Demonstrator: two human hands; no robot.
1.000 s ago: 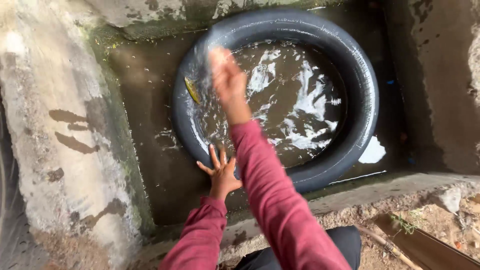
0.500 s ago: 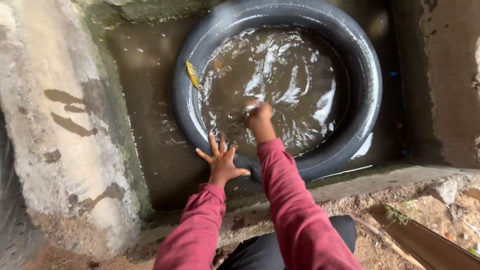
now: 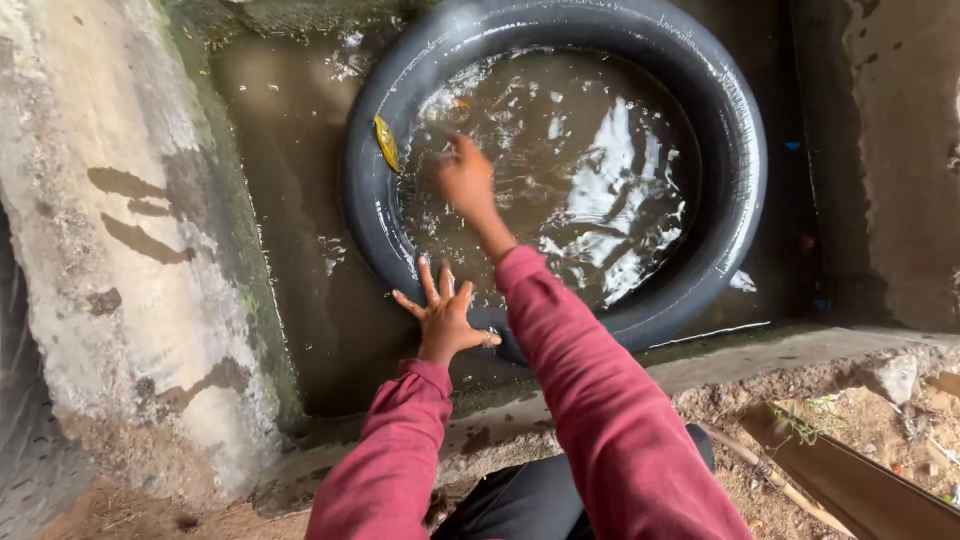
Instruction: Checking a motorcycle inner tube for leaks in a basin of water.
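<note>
Left hand [image 3: 445,318] splayed flat on a black rubber tyre [image 3: 740,150], blurred right hand [image 3: 465,180], grip unclear, in its muddy water [image 3: 590,170], yellow leaf [image 3: 386,143] unremoved.

A yellow leaf [image 3: 386,143] lies wet and dark at the edges. A concrete wall [image 3: 110,250] stands at the left, pale, with dark damp stains and some green moss along its lower edge. A concrete ledge [image 3: 800,350] runs along the near side. Beyond it, at the lower right, is bare soil [image 3: 800,460] and a brown plank [image 3: 860,480].

Black rubber tyre [image 3: 735,150] flat in muddy water, water-filled centre.
</note>
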